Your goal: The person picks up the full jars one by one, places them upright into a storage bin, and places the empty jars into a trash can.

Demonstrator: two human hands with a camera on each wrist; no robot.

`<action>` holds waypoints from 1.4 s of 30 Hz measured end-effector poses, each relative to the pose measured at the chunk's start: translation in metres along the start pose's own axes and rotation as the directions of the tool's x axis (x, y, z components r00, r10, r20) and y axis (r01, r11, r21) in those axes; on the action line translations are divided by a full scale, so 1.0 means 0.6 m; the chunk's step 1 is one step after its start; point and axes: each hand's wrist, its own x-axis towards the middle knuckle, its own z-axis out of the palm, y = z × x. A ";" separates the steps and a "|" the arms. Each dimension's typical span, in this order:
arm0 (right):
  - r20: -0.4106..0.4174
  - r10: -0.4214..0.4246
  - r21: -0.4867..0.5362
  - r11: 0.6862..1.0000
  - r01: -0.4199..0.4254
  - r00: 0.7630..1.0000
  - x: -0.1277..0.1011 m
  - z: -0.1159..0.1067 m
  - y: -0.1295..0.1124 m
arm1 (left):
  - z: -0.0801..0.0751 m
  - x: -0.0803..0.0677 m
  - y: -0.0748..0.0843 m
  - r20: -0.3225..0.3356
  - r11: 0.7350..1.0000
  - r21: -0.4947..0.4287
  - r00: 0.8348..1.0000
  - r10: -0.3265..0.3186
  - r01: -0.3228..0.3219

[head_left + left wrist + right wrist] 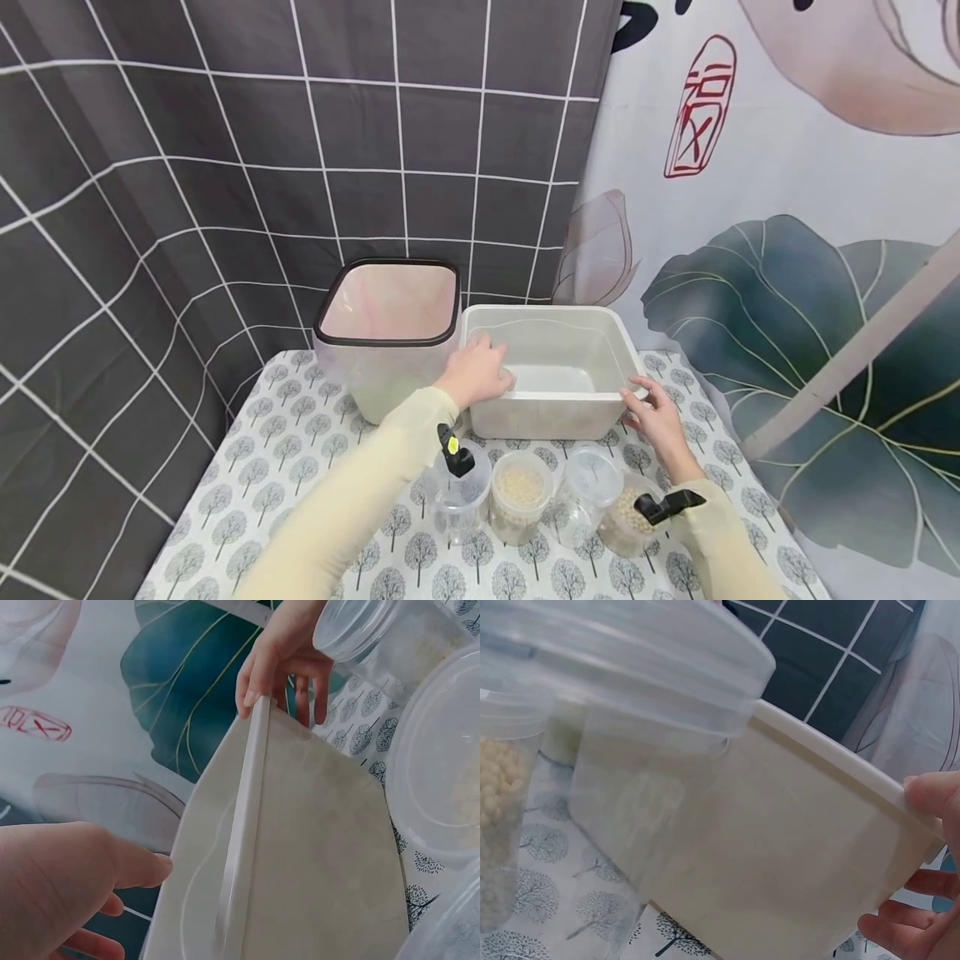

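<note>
White bin [543, 417], below left hand's [477, 371] loosely parted, empty fingers, is pinched by right hand [658, 421], presumably for steadiness.

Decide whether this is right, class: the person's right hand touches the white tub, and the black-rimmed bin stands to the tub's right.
The bin is misplaced: the head view shows it left of the white tub, which the right hand does touch.

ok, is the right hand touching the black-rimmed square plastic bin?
No, the right hand touches the white rectangular plastic tub at its near right corner.
</note>
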 end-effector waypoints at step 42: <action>0.007 -0.002 -0.013 1.000 0.002 1.000 -0.006 0.001 -0.002 | 0.054 -0.140 0.046 -0.015 0.983 -0.053 0.984 0.177 -0.178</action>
